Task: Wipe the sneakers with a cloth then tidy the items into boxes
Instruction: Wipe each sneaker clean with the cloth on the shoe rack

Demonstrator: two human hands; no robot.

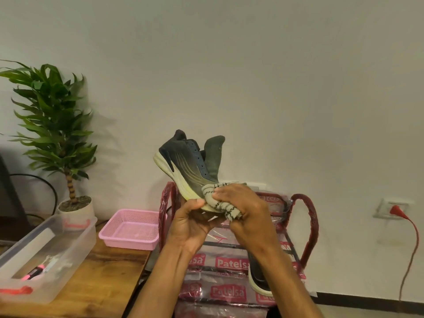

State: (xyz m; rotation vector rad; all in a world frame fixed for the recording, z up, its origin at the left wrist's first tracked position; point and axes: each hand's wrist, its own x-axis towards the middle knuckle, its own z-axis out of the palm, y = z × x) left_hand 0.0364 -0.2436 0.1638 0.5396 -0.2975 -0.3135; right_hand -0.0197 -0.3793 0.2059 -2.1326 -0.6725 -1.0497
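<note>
Left hand: fingers curled up around the toe end of a sneaker, gripping it from below, thumb over the sole edge. Right hand: fingers bunched around a cloth, beige with dark stripes, pressing it onto the toe.

Sneaker: dark upper with faint curved lines along the side, white sole yellowed toward the front. Held in the air, heel up and to the left, toe down in the hands. Tongue stands loose and upright. No laces visible in the eyelets.

Second sneaker: lies on a rack below the hands, partly hidden by the right forearm; dark upper and white sole edge show. Rack has a red-wrapped frame and is covered in clear plastic printed "Patelsa". It stands against the wall, just right of a wooden table.

On the table: a pink mesh basket at the far right corner, just beside the rack. A clear plastic box with red handles sits to its left, lid off, holding a pink-and-black marker and some small pale items too blurred to name. A potted plant in a white pot stands behind the box, by the wall.

Wall, far right: a socket with a red plug, its red cable hanging to the floor.
</note>
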